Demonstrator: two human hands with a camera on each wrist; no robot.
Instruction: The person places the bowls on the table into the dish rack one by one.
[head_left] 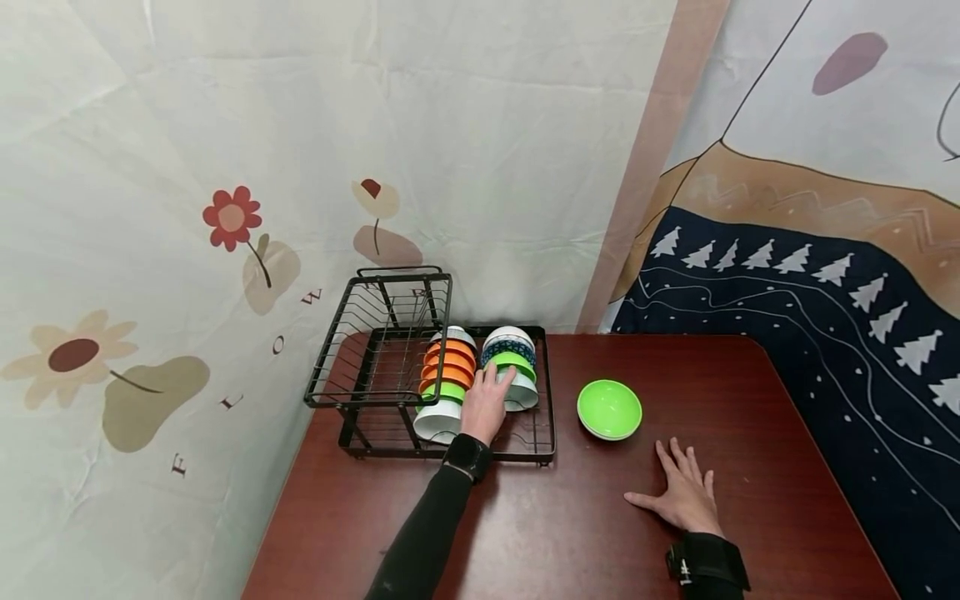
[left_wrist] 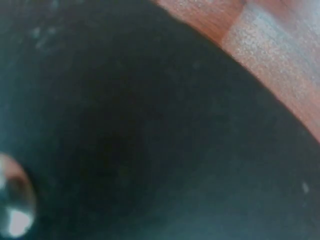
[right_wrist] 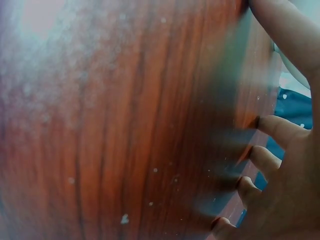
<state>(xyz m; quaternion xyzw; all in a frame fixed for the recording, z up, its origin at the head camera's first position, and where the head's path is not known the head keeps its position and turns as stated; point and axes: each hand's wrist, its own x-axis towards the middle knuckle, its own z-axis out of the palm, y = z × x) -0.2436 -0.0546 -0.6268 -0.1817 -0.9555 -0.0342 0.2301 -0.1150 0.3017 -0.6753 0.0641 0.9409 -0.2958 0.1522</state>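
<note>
My left hand (head_left: 483, 408) reaches into the black dish rack (head_left: 551, 400), fingertips at the left side of a green bowl (head_left: 508, 360) and the white bowl (head_left: 521, 393) in front of it. I cannot tell whether the fingers pinch either one. In the left wrist view a dark surface fills most of the picture, with the hand out of sight. Fingers spread wide, my right hand (head_left: 686, 496) rests on the tabletop. Ahead and left of it stands an upright green bowl (head_left: 609, 408), a pale rim showing beneath.
Left of the hand, a row of tilted white, orange (head_left: 448, 367) and green bowls leans in the rack. Patterned blue bowls (head_left: 512, 346) stand behind the right row. A raised wire tier (head_left: 330, 358) covers the rack's left side. Printed cloth (head_left: 487, 167) hangs behind the reddish-brown table (head_left: 555, 533).
</note>
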